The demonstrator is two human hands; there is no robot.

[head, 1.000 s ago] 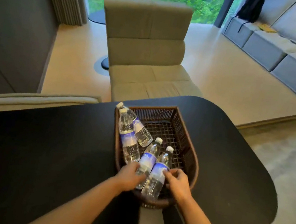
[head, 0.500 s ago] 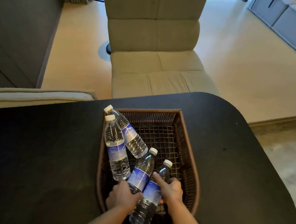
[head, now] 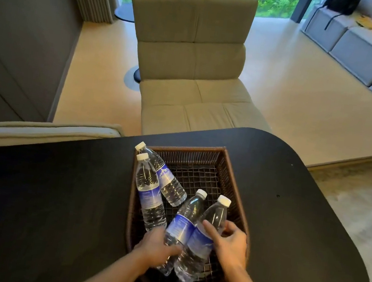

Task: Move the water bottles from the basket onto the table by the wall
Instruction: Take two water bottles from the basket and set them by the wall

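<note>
A brown wicker basket [head: 234, 170] stands on the black table [head: 50, 192] and holds several clear water bottles with blue labels and white caps. Two bottles [head: 150, 191] [head: 168, 182] lean against the basket's left rim. My left hand [head: 157, 246] is closed around the lower part of a third bottle [head: 186, 216]. My right hand [head: 227, 243] grips a fourth bottle [head: 212, 220] at its label. Both held bottles are tilted with their caps pointing away from me, side by side and touching.
A beige padded chair [head: 192, 64] stands just beyond the table's far edge. Another beige chair back [head: 43, 129] shows at the table's left. A dark wall [head: 15, 28] runs along the left, and a grey sofa [head: 370, 48] sits at the far right.
Both hands have closed on the two nearer bottles and tipped them up, caps higher. The view has tilted up, showing more of the room.
</note>
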